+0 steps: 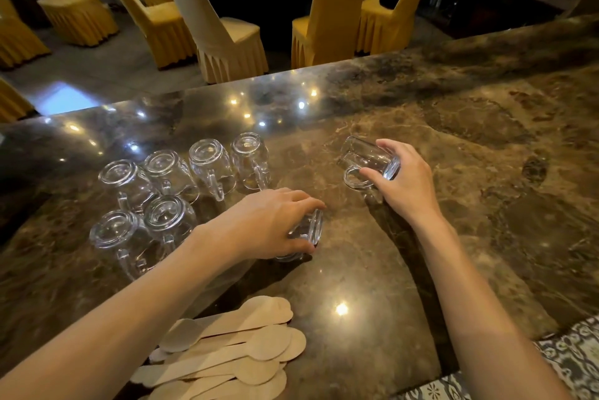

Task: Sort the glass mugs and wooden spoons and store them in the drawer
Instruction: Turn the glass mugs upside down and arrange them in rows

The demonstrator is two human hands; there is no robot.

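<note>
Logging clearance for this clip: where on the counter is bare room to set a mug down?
Bare marble counter right of the tilted mug, and near the front edge, right of the wooden spoons. Crowded at left: six upturned mugs stand close together.

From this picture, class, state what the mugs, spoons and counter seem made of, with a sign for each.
The mugs look like clear glass: the counter shows through them. The spoons, pale, flat and matt, are likely bare wood. The counter is polished, veined brown stone, perhaps marble; it gleams with reflections.
</note>
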